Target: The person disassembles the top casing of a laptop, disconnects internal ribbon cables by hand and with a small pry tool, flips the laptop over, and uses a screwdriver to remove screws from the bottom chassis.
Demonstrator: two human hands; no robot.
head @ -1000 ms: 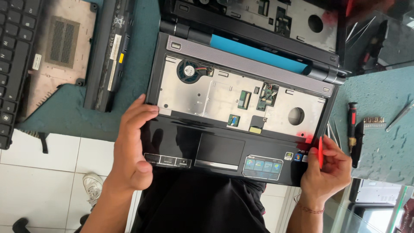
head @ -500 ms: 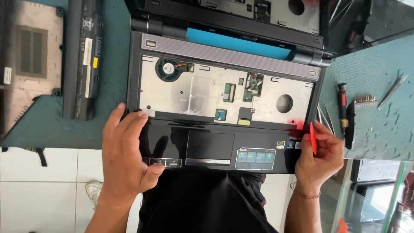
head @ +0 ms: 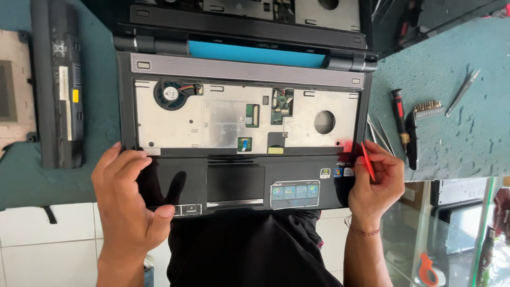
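We see a green mat (head: 451,69) covering the bench, and on it, filling the middle of the view, an opened laptop (head: 241,127) with its keyboard removed, so the silver metal tray under the keys lies bare. Its near edge overhangs the bench toward us. In the tray's upper left sits a round fan (head: 170,94); a round hole shows toward the right. Above the tray runs a grey strip, and beyond that a blue band (head: 255,53) between the hinges. The glossy black palm rest (head: 234,180) holds a touchpad (head: 235,183) at its centre.

To the left, well apart from the laptop, a long black battery (head: 57,79) lies on the mat, with part of another casing (head: 13,95) at the frame's edge beside it.

Our left hand (head: 130,204) grips the palm rest's left end, fingers spread flat on top and thumb pressed near the front edge. Our right hand (head: 374,183) is closed on a thin red pry tool (head: 367,161), whose tip sits at the laptop's right edge, at the seam by the palm rest corner.

Just right of that hand lie tweezers (head: 380,133), a red-and-black screwdriver (head: 399,119), a row of bits (head: 427,109), and, farther off, another pair of tweezers (head: 461,93).
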